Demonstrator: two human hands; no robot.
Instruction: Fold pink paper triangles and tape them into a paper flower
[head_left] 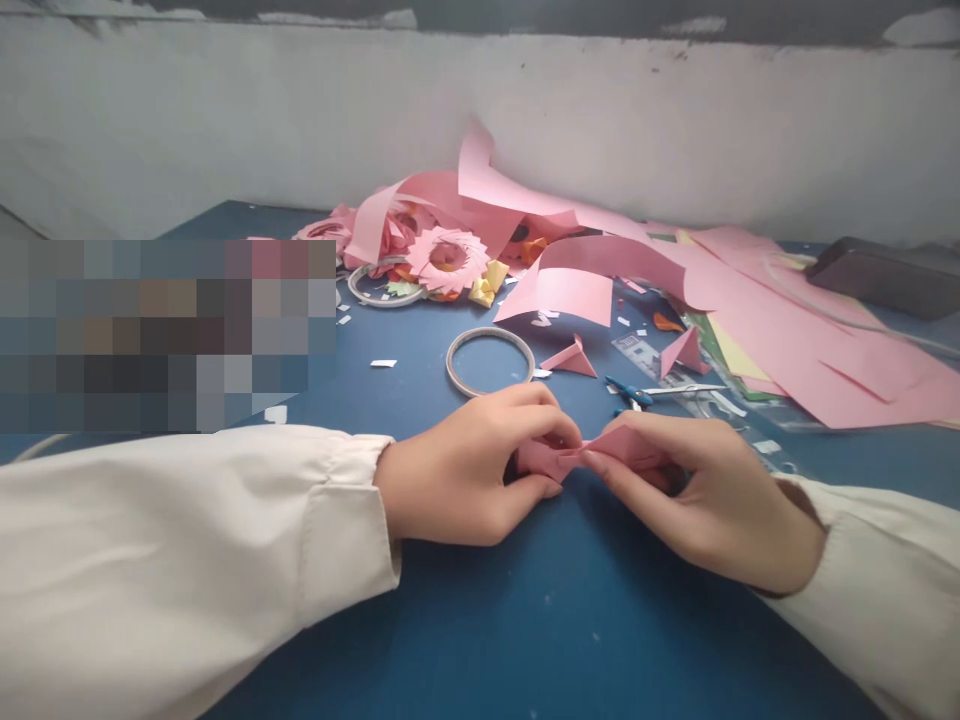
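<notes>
Both hands meet low over the blue table [570,620] and pinch one small folded piece of pink paper [619,441]. My left hand [465,470] is closed on its left end, thumb under and fingers over. My right hand [697,490] is closed on its right end, with the fingertips meeting at the fold. Both arms wear cream sleeves. Much of the paper is hidden inside the fingers.
Just behind the hands lie a tape ring [490,361], two folded pink triangles [571,358], and blue-handled scissors [649,393] on a clear ruler. Pink paper sheets [787,320] and strips spread to the right. A pink paper flower [448,259] sits among scraps at the back. A dark case [885,275] lies far right.
</notes>
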